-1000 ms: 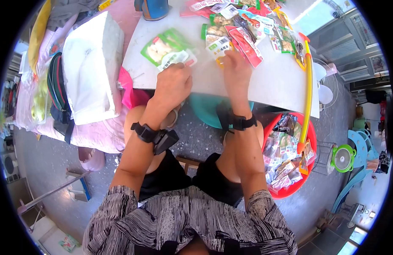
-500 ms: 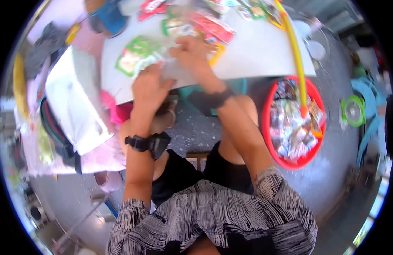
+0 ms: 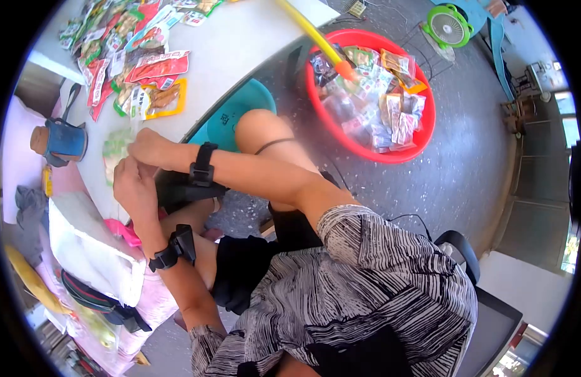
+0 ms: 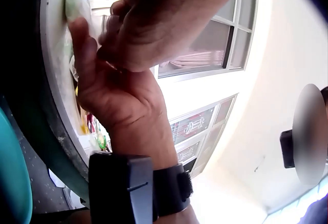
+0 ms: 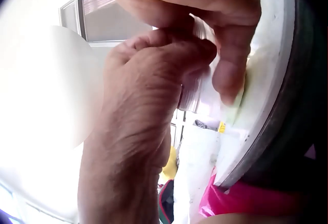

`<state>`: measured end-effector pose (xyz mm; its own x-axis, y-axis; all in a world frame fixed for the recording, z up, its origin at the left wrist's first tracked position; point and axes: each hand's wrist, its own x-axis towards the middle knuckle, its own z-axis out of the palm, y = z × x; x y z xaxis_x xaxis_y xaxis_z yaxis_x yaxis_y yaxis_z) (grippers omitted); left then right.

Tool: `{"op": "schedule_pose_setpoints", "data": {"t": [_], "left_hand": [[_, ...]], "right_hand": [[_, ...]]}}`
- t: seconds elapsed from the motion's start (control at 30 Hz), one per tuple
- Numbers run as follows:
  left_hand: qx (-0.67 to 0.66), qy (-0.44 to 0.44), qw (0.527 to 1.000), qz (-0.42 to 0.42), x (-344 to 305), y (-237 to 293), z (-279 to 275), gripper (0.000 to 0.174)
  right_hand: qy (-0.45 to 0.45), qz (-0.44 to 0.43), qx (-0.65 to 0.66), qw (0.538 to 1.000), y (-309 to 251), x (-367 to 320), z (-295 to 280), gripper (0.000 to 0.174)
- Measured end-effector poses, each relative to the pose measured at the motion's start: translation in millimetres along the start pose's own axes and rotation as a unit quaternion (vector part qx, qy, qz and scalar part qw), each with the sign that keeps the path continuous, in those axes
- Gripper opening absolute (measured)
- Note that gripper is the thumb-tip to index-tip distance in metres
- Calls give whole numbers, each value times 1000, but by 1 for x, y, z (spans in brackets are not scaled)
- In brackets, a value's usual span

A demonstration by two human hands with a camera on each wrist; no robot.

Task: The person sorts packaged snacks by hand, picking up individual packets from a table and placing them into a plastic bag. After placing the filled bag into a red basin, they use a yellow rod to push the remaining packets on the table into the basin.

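A green and clear snack packet with pale contents (image 3: 116,147) lies at the near left edge of the white table (image 3: 208,63), blurred in the head view. My left hand (image 3: 134,188) pinches its near end with curled fingers. Right beside it, my right hand (image 3: 158,151) grips the same end, fingertips close against the left ones. In the right wrist view, ribbed clear plastic (image 5: 189,98) shows by the left fingertips, and a straight right finger reaches down to the packet. The hands hide much of the packet's end.
Several snack packets (image 3: 155,66) are heaped farther back on the table. A blue container (image 3: 67,139) stands at the left, above a white foam box (image 3: 92,248). A red basin (image 3: 312,81) of packets and a teal basin (image 3: 256,100) sit by the knees; a yellow tube (image 3: 306,28) crosses the table edge.
The head view has swung round to the right, so the table now sits at upper left. My right hand has come across to my left hand at the packet's near end.
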<state>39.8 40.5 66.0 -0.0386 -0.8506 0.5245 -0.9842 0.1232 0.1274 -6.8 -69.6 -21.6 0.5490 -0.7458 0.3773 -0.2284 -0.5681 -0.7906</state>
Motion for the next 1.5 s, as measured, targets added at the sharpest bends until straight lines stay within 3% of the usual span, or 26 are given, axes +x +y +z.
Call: {"op": "schedule_pose_setpoints", "data": {"t": [0.07, 0.1, 0.13, 0.23, 0.3, 0.43, 0.5, 0.53, 0.57, 0.67, 0.7, 0.77, 0.8, 0.87, 0.9, 0.93, 1.0, 1.07, 1.1, 1.17, 1.2, 1.27, 1.37, 1.4, 1.43, 1.5], "left_hand": [[-6, -21, 999, 40, 2, 7, -8, 11], [-62, 0, 997, 44, 3, 14, -15, 13], [-118, 20, 992, 47, 4, 24, -24, 14], [-179, 66, 981, 30, -6, 53, -52, 19], [-187, 101, 977, 19, -17, 61, -64, 17], [-194, 63, 977, -61, -48, 62, -62, 17], [-227, 32, 969, -88, -63, 57, -50, 17], [-243, 16, 965, -102, -71, 52, -43, 17], [-220, 0, 972, -87, -78, 44, -35, 17], [-146, -107, 965, -191, -90, 51, -33, 22], [-79, -136, 962, -222, -85, 70, -44, 24], [-134, -130, 955, -229, -88, 67, -34, 17], [-149, -128, 953, -229, -87, 67, -32, 15], [-166, -124, 951, -230, -85, 68, -31, 12], [-172, -124, 950, -230, -85, 66, -29, 12], [-178, -124, 949, -230, -85, 63, -27, 11], [-197, -131, 944, -229, -92, 48, -14, 12], [-197, -135, 944, -226, -93, 45, -9, 12], [-198, -137, 944, -227, -94, 44, -6, 13], [-228, -118, 947, -194, -101, 27, 11, 14], [-242, -110, 948, -177, -107, 19, 17, 14], [-241, -102, 947, -186, -104, 22, 16, 14], [-225, -104, 953, -177, -102, 26, 11, 14], [-216, -107, 955, -170, -102, 26, 11, 13], [-221, -107, 956, -163, -103, 24, 12, 13], [-228, -103, 956, -155, -106, 20, 16, 13]], "right_hand": [[52, -43, -54, 996, 3, 0, 2, 34], [63, 73, 114, 989, -25, -8, -27, 30], [70, 186, 280, 939, -50, -19, -57, 27], [20, 213, 417, 883, -85, -57, -127, 23], [18, 205, 340, 918, -96, -94, -169, 22], [58, 177, 312, 932, -88, -193, -234, 28], [88, 302, 333, 889, -117, -240, -275, 27], [142, 271, 357, 883, -98, -266, -276, 26], [170, 324, 295, 883, -87, -291, -287, 23], [210, 246, 83, 943, -63, -340, -312, 20], [243, 199, 83, 946, -42, -354, -312, 20], [297, 211, 91, 927, -6, -370, -314, 20], [320, 270, 98, 903, 10, -373, -317, 19], [294, 251, -1, 922, 67, -387, -326, 15], [241, 168, -108, 950, 115, -399, -339, 15], [236, 135, -160, 949, 137, -392, -356, 15], [248, 95, -266, 927, 165, -370, -394, 14], [240, 58, -422, 873, 175, -343, -434, 12], [333, 109, -228, 908, 190, -334, -442, 18], [327, 217, -205, 897, 207, -332, -449, 26], [233, 267, -378, 856, 210, -338, -447, 26], [134, 364, -470, 793, 245, -345, -421, 31], [17, 327, -460, 825, 275, -367, -360, 32], [20, 360, -412, 837, 263, -366, -336, 32], [93, 384, -191, 899, 253, -374, -314, 32], [128, 384, 35, 914, 230, -381, -288, 34]]}}
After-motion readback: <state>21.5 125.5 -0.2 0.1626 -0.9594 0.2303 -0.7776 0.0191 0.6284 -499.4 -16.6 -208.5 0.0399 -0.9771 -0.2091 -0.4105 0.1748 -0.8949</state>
